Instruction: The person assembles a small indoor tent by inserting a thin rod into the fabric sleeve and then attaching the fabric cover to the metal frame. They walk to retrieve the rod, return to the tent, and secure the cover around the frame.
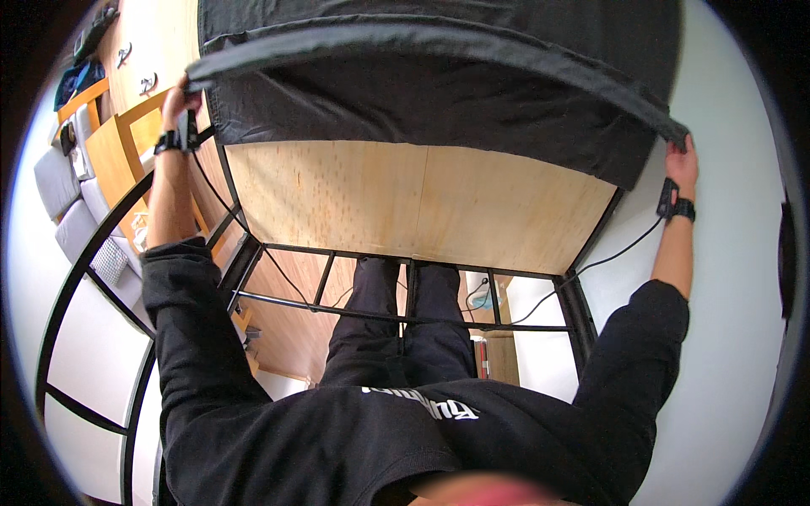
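Observation:
A wide black cloth point(422, 101), which looks like a bed sheet, spreads over the far part of a bare plywood bed base point(405, 190). Its thick near edge is lifted and stretches in an arc between my two hands. At the far left my left hand point(179, 103) is closed round one corner of that edge. On the opposite side, by the white wall, my right hand point(682, 162) grips the other corner. Both arms are raised and spread wide. Part of the cloth beyond the lifted edge runs out of view at the top.
A black metal bed frame point(405, 319) with rails stands between my body and the plywood. Its curved black ladder rail point(93, 261) rises at left. Far below are grey sofa cushions point(89, 223) and wooden furniture point(114, 156). A white wall point(730, 253) borders the right side. Thin cables run from both wrists.

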{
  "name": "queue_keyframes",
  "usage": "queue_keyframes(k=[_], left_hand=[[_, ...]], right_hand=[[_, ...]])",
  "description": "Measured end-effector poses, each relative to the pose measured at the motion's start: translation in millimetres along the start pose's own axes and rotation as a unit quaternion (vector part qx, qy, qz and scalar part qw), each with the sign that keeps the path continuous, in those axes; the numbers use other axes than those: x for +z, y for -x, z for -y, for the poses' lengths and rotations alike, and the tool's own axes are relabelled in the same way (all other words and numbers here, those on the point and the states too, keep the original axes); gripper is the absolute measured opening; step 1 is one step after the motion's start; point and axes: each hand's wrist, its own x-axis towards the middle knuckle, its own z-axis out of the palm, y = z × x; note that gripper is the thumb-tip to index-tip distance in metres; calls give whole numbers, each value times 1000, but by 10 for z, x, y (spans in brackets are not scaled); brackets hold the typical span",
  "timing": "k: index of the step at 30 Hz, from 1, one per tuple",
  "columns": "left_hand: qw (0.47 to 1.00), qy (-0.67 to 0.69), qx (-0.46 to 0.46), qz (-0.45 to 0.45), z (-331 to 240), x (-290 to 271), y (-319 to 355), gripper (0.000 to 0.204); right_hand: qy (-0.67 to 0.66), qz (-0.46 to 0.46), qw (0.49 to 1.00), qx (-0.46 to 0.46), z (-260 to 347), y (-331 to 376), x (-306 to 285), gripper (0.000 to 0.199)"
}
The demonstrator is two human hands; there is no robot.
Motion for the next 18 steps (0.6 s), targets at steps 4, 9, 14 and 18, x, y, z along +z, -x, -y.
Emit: queue_keyframes(k=[4,9,14,18], left_hand=[[999,-26,37,-30,-756,385,-232,37],[992,-40,-52,109,-1682,588,-236,39],[979,17,201,38,-1759,943,-311,38],[986,19,165,-1,-1407,899,-399,40]], right_hand=[[17,9,1000,-20,659,-439,539,23],[20,-55,993,-98,1013,-530,1097,28],[-35,20,991,-127,1095,-468,1271,32],[3,-9,996,-94,775,-583,936,33]])
